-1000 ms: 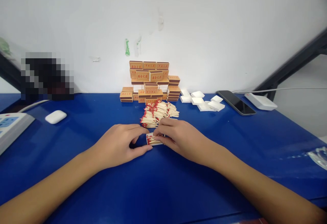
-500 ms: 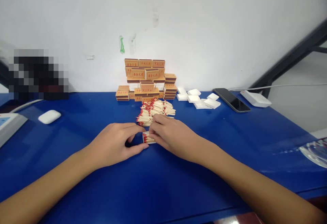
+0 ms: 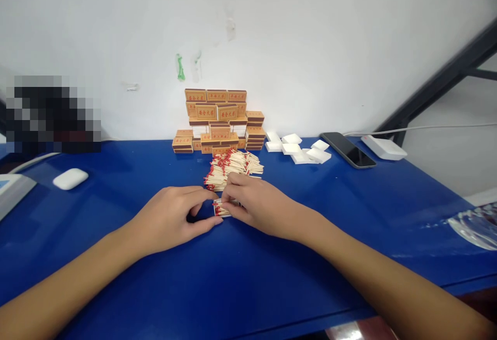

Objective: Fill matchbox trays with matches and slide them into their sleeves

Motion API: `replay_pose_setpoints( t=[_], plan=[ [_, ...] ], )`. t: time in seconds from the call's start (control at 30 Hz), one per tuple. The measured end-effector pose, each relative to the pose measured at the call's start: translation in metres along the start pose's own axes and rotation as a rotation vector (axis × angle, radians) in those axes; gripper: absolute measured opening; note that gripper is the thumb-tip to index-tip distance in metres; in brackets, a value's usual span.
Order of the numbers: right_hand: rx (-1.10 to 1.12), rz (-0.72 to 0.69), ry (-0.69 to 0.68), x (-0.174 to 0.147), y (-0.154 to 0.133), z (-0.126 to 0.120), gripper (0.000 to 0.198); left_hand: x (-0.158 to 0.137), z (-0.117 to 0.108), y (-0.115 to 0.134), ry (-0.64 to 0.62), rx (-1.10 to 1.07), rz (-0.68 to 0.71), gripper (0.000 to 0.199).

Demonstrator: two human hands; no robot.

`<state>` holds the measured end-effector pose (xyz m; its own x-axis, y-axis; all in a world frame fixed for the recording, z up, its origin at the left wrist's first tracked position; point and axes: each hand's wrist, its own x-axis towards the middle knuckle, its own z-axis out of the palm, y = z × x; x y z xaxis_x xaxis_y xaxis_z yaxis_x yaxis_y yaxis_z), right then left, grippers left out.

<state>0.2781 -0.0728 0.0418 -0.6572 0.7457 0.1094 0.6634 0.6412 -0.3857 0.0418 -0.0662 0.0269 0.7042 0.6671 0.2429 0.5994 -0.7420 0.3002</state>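
A small white matchbox tray (image 3: 225, 216) lies on the blue table, partly filled with red-tipped matches (image 3: 220, 209). My left hand (image 3: 173, 218) grips its left end, thumb at the near edge and fingers at the far edge. Over the tray's right part, my right hand (image 3: 258, 203) has its fingertips pinched together on matches at the tray; how many is hidden by the fingers. Just behind the tray, a loose pile of matches (image 3: 225, 169) is spread, most red heads pointing left.
Stacked orange matchboxes (image 3: 205, 112) stand against the wall behind the pile. Several white trays (image 3: 292, 148) lie to their right, beside a phone (image 3: 347, 149) and a white box (image 3: 383, 147). A white earbud case (image 3: 70, 178) sits at left.
The view has shifted slightly, so everything sits a little further left. My right fingertips have moved slightly over the tray, and my left hand keeps its grip.
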Motion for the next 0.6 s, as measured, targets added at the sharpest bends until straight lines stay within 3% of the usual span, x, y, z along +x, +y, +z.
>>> replay_pose_setpoints(
  t=[0.13, 0.37, 0.6],
  plan=[
    [-0.022, 0.023, 0.000, -0.0002, -0.0013, -0.0054, 0.009, -0.0005, 0.0001, -0.0004, -0.005, -0.003, 0.002, 0.029],
    [-0.171, -0.028, -0.007, -0.0037, 0.0008, -0.0088, 0.020, 0.0005, 0.0000, 0.0009, -0.001, 0.000, -0.009, 0.030],
    [-0.091, -0.024, 0.055, -0.0060, 0.0028, -0.0037, 0.015, 0.0000, 0.0003, 0.0007, 0.005, -0.008, 0.000, 0.030]
  ],
)
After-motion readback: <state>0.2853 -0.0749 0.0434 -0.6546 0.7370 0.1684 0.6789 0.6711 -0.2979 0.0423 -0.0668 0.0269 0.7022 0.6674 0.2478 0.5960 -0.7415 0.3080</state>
